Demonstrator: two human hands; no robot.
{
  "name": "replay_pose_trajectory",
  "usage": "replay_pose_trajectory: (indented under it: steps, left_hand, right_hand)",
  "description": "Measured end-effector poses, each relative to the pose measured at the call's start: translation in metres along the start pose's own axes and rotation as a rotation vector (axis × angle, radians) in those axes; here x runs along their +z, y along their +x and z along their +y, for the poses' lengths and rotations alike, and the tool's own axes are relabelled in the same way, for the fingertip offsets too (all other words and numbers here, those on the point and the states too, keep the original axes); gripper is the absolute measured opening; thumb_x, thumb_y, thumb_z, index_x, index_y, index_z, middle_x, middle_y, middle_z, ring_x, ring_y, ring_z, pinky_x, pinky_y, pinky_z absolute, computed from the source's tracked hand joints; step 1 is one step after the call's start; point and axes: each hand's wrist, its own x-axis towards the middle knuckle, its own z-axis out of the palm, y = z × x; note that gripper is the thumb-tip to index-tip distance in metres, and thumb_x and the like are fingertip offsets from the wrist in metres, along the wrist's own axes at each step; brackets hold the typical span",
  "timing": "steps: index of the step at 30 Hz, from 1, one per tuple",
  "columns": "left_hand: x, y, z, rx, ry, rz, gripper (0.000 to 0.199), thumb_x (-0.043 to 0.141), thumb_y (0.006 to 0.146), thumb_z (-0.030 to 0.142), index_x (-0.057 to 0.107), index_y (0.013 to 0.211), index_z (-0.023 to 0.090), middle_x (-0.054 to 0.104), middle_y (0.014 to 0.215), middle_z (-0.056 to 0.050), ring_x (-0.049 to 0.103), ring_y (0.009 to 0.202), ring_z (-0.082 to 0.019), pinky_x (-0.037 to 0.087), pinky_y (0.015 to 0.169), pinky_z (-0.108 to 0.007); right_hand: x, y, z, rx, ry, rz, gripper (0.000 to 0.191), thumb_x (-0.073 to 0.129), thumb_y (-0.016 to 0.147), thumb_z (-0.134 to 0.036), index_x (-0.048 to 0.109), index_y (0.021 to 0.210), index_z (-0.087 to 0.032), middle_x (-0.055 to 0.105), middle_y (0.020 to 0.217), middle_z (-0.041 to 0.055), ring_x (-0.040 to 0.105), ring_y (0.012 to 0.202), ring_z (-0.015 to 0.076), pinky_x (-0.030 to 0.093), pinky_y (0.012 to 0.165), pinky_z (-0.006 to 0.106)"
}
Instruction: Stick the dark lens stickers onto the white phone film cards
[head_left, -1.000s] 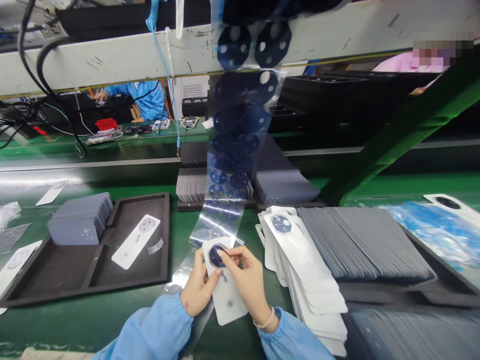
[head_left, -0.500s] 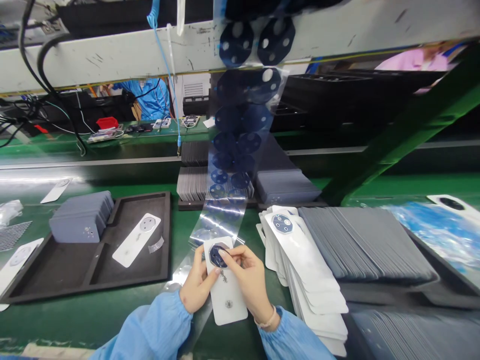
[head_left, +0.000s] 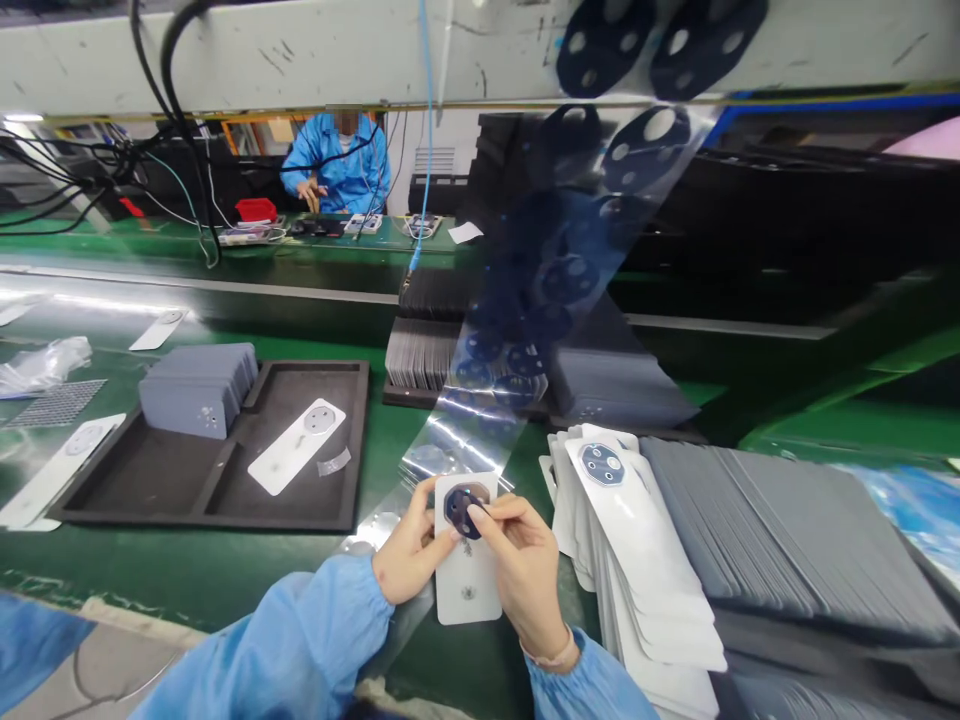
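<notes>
A white phone back panel (head_left: 466, 590) stands tilted between my hands, with a small round emblem on its lower half. My left hand (head_left: 411, 545) grips its left edge, thumb on the front face. Between the thumb and fingers of my right hand (head_left: 525, 560) is a dark film sticker (head_left: 465, 510) with round holes, over the panel's camera area. Whether the sticker lies fully flat is hidden by my fingers. Behind the panel hangs a clear strip (head_left: 480, 400) carrying rows of similar dark stickers.
To the right lie a fanned stack of white panels (head_left: 637, 560) and a row of grey panels (head_left: 780, 530). A black tray (head_left: 292, 515) on the left holds grey panels (head_left: 199, 390) and one white panel (head_left: 296, 447). A co-worker (head_left: 337, 160) sits across the bench.
The view has swung left, so the scene sits further right. Both hands still hold the panel and the sticker at its camera area; the panel stands straighter in view.
</notes>
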Motion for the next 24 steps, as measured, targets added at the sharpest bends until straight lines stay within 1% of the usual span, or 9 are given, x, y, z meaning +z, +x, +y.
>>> replay_pose_trajectory:
  steps: [6, 12, 15, 18, 20, 22, 24]
  left_hand:
    - [0.001, -0.001, 0.004, -0.004, -0.016, 0.013, 0.059, 0.063, 0.087, 0.05, 0.034, 0.133, 0.024, 0.07, 0.103, -0.008, 0.068, 0.092, -0.024, 0.051, 0.078, -0.034]
    - [-0.001, -0.002, 0.006, 0.036, -0.013, -0.034, 0.055, 0.061, 0.089, 0.048, 0.038, 0.133, 0.023, 0.068, 0.113, -0.01, 0.065, 0.101, -0.024, 0.051, 0.08, -0.032]
    - [-0.003, 0.0, 0.004, 0.038, -0.005, -0.043, 0.056, 0.06, 0.09, 0.047, 0.037, 0.135, 0.023, 0.065, 0.122, -0.012, 0.066, 0.1, -0.024, 0.051, 0.082, -0.033]
    - [-0.004, 0.002, 0.001, 0.046, -0.014, -0.007, 0.056, 0.061, 0.09, 0.047, 0.04, 0.135, 0.022, 0.067, 0.12, -0.012, 0.065, 0.105, -0.026, 0.05, 0.087, -0.035]
    - [-0.003, 0.002, 0.001, 0.053, 0.002, 0.003, 0.053, 0.061, 0.09, 0.046, 0.043, 0.133, 0.021, 0.067, 0.118, -0.012, 0.064, 0.108, -0.027, 0.05, 0.089, -0.036]
    - [-0.001, 0.001, 0.002, 0.049, 0.03, 0.001, 0.047, 0.059, 0.092, 0.043, 0.045, 0.131, 0.02, 0.067, 0.118, -0.012, 0.064, 0.106, -0.026, 0.05, 0.087, -0.034]
    - [0.002, 0.0, 0.002, 0.058, 0.034, 0.022, 0.045, 0.058, 0.093, 0.041, 0.044, 0.131, 0.021, 0.066, 0.121, -0.011, 0.064, 0.108, -0.025, 0.05, 0.089, -0.034]
  right_hand:
    - [0.0, 0.0, -0.002, -0.033, 0.025, -0.024, 0.026, 0.081, 0.073, -0.035, 0.061, 0.065, -0.021, 0.051, 0.062, -0.0035, 0.047, 0.06, 0.013, 0.04, 0.06, 0.028]
    - [-0.002, -0.003, -0.002, -0.119, -0.022, -0.053, 0.023, 0.08, 0.075, -0.032, 0.062, 0.065, -0.021, 0.053, 0.061, -0.0028, 0.049, 0.06, 0.0134, 0.041, 0.059, 0.028]
    - [-0.003, -0.002, -0.004, -0.099, 0.031, -0.058, 0.024, 0.081, 0.073, -0.032, 0.061, 0.064, -0.021, 0.053, 0.061, -0.0028, 0.05, 0.06, 0.0133, 0.043, 0.058, 0.027]
    - [-0.003, 0.0, -0.008, -0.036, 0.146, -0.059, 0.028, 0.081, 0.073, -0.035, 0.058, 0.064, -0.021, 0.053, 0.062, -0.0036, 0.051, 0.059, 0.0127, 0.044, 0.056, 0.026]
    - [-0.003, 0.0, -0.01, -0.027, 0.171, -0.071, 0.028, 0.081, 0.073, -0.035, 0.058, 0.065, -0.022, 0.054, 0.063, -0.0035, 0.053, 0.06, 0.0129, 0.044, 0.057, 0.026]
    - [-0.004, 0.0, -0.01, -0.059, 0.113, -0.053, 0.025, 0.082, 0.073, -0.032, 0.06, 0.066, -0.021, 0.055, 0.064, -0.0033, 0.053, 0.062, 0.0131, 0.044, 0.059, 0.026]
    - [-0.004, 0.0, -0.008, -0.078, 0.03, 0.015, 0.024, 0.082, 0.072, -0.031, 0.062, 0.067, -0.021, 0.055, 0.064, -0.003, 0.052, 0.063, 0.0131, 0.044, 0.061, 0.027]
